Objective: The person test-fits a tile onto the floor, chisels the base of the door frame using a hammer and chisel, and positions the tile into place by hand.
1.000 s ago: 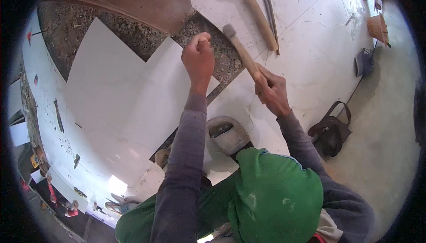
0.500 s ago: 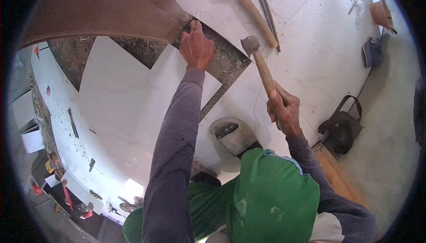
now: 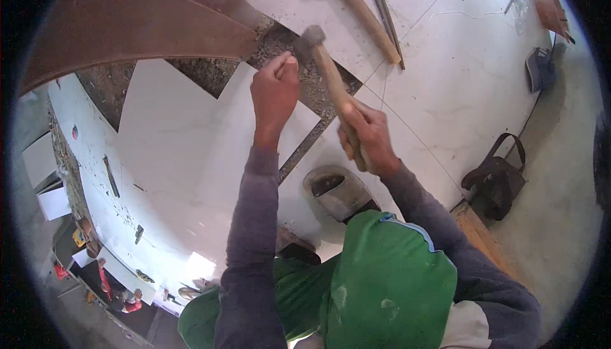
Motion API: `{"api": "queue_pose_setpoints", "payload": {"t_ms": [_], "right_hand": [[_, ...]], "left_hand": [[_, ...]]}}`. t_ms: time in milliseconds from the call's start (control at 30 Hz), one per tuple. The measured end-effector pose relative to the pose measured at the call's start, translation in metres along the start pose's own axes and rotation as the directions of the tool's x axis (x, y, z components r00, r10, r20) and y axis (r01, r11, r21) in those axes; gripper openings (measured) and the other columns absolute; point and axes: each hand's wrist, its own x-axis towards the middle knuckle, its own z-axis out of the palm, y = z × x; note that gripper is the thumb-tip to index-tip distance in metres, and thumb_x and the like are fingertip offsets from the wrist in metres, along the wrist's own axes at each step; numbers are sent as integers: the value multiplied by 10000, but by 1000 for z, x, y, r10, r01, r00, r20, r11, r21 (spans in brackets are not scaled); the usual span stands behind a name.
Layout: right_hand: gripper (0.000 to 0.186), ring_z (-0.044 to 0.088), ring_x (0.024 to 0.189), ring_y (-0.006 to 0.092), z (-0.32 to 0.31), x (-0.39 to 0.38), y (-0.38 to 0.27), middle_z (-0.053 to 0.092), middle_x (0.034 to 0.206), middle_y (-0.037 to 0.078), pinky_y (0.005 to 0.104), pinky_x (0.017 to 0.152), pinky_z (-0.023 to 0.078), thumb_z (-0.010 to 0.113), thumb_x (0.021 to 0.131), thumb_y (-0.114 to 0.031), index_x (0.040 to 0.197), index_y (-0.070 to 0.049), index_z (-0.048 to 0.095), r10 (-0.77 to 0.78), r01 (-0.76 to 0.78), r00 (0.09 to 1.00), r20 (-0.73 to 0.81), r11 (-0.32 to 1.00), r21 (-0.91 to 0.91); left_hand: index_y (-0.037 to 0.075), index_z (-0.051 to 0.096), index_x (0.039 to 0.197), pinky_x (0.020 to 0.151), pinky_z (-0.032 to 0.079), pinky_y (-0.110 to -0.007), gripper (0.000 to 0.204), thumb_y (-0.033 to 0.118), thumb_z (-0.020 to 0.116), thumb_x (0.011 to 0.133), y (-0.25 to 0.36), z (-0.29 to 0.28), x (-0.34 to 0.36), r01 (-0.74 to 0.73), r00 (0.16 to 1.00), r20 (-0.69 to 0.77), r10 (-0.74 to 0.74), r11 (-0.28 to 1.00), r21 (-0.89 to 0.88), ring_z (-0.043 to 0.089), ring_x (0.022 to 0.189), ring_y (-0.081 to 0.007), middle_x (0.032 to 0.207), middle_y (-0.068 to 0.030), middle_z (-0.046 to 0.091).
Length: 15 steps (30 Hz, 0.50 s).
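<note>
My right hand [image 3: 370, 135] grips the wooden handle of a hammer [image 3: 331, 81]. Its blurred head is just right of my left fingers, above a gap of bare rubble [image 3: 310, 91] between tiles. My left hand [image 3: 275, 94] is closed, thumb against curled fingers, over the corner of a white floor tile [image 3: 248, 107]. Whatever those fingers hold, if anything, is hidden. Beyond the gap a second wooden-handled hammer [image 3: 363, 14] lies beside a dark metal bar [image 3: 384, 21].
A large brown panel [image 3: 146, 21] covers the upper left. My shoe [image 3: 337, 193] rests on the tiles near the gap. To the right lie a black bag [image 3: 495, 180] and a dark blue shoe [image 3: 539, 70]. A person's red-sleeved arm [image 3: 104, 277] shows at the far lower left.
My left hand has drawn back toward me from the panel's corner, its fingers now curled. The hammer in my right hand has swung left and farther away, over the gap.
</note>
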Motion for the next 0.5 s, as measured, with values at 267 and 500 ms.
{"api": "queue_pose_setpoints", "payload": {"t_ms": [267,500], "right_hand": [[485,526,447,104,74,80,37,568,649,5,284,384,433,575,1055,-542,1011,-61,623,44,-48,999,20,969,243],[383,494,455,66,1,7,-2,546,633,-13,266,380,392,612,1060,-464,1064,-83,650,-76,77,997,22,997,-33]], "left_hand": [[-62,714,1245,776,560,-311,409,289,575,1087,-17,-30,-31,228,964,227,-140,874,-428,738,853,-168,935,-53,768],[-12,733,1178,808,564,-364,295,210,646,1005,-135,-80,-4,-274,961,-54,271,960,-64,737,883,-213,997,-106,767]]}}
